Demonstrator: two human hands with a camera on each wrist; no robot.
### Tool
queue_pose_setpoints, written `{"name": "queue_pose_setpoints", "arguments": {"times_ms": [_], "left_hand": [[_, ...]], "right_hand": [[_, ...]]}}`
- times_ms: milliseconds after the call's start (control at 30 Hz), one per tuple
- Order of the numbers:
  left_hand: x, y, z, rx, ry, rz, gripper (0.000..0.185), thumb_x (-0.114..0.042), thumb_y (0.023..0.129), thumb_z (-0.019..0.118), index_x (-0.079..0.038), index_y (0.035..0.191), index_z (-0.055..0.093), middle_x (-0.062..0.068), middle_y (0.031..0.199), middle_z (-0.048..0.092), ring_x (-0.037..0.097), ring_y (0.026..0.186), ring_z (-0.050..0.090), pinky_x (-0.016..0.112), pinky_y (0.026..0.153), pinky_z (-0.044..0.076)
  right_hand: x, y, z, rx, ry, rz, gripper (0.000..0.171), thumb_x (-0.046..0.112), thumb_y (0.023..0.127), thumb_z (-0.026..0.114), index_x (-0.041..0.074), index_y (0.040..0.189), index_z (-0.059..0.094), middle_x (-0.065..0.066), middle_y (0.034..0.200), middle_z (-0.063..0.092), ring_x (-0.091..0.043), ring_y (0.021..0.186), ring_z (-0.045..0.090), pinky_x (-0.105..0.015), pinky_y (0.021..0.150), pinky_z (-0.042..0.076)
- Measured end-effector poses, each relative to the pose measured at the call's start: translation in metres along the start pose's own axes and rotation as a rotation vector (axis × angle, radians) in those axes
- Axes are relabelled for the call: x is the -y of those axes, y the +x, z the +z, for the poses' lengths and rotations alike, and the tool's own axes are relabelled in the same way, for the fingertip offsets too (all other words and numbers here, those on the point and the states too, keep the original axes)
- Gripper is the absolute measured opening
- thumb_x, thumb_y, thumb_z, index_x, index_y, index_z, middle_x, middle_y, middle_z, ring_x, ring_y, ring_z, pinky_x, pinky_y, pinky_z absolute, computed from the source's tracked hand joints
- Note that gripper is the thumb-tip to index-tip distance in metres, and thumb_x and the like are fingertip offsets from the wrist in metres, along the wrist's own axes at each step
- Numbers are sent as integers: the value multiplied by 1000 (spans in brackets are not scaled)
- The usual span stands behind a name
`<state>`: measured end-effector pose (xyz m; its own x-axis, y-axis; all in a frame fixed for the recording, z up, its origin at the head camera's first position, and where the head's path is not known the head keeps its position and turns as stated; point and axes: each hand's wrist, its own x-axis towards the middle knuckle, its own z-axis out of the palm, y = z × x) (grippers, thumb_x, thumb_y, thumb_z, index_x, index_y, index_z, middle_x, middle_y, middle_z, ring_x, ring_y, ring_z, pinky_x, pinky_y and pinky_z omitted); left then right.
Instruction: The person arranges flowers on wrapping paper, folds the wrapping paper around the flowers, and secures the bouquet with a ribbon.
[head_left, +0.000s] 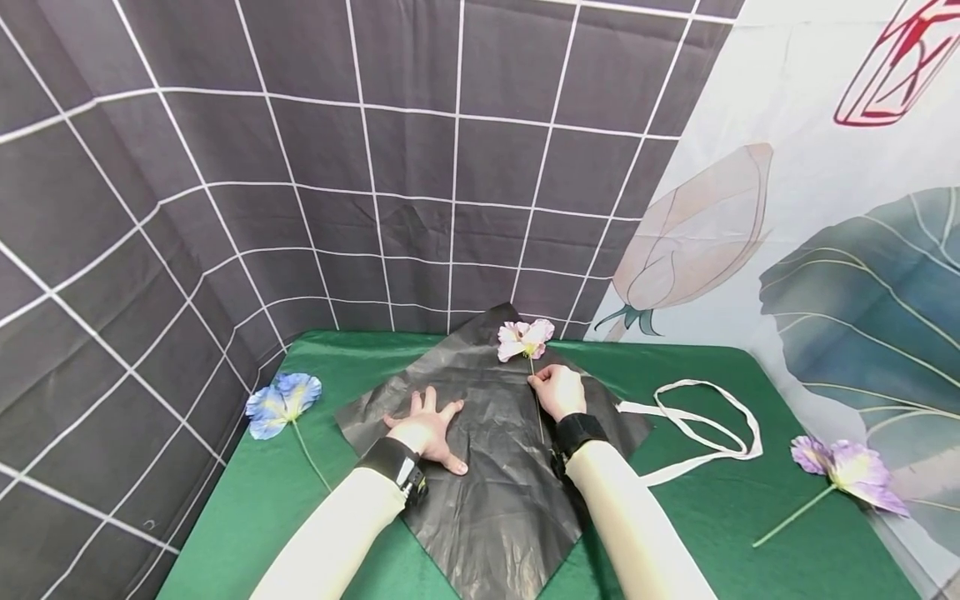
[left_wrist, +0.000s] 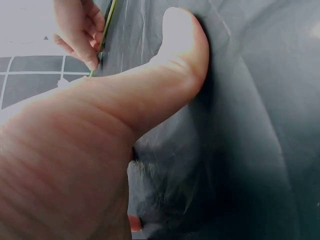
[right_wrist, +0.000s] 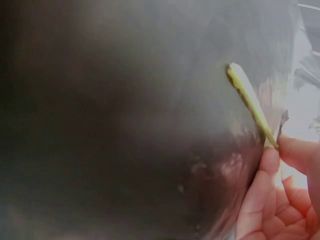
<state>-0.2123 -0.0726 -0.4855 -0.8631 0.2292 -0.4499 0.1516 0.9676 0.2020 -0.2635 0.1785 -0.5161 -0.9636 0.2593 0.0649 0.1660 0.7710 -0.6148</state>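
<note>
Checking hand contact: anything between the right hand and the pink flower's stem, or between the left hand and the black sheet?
Nothing visible. The right hand pinches the pink flower by its stem; the left hand presses flat on the black sheet.

A dark grey curtain (head_left: 375, 167) with a white grid is hanging behind and to the left of the counter (head_left: 712, 533), which is wearing a green cloth. On the right, a pale curtain (head_left: 825, 208) printed with a bud and big leaves is hanging.
</note>
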Motion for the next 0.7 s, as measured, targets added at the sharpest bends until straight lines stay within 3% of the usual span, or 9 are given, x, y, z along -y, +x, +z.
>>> {"name": "queue_pose_setpoints", "arguments": {"times_ms": [367,700], "left_hand": [[0,-3,3,2,-5,-2,118,-66,60,88,-38,158,28,18,169,8,46,156,8,89,99,24],[1,-1,2,-3,-10,-4,118,-65,61,88,-37,159,28,18,169,6,46,156,6,89,100,22]], "right_hand": [[2,-4,-1,25,-3,21,22,33,88,74,12,79,74,-7,83,76,-28,76,69,-47,72,53],[0,-6,-3,6,27,-21,26,34,87,75,10,78,74,-7,79,74,-28,74,68,-46,72,53]]}}
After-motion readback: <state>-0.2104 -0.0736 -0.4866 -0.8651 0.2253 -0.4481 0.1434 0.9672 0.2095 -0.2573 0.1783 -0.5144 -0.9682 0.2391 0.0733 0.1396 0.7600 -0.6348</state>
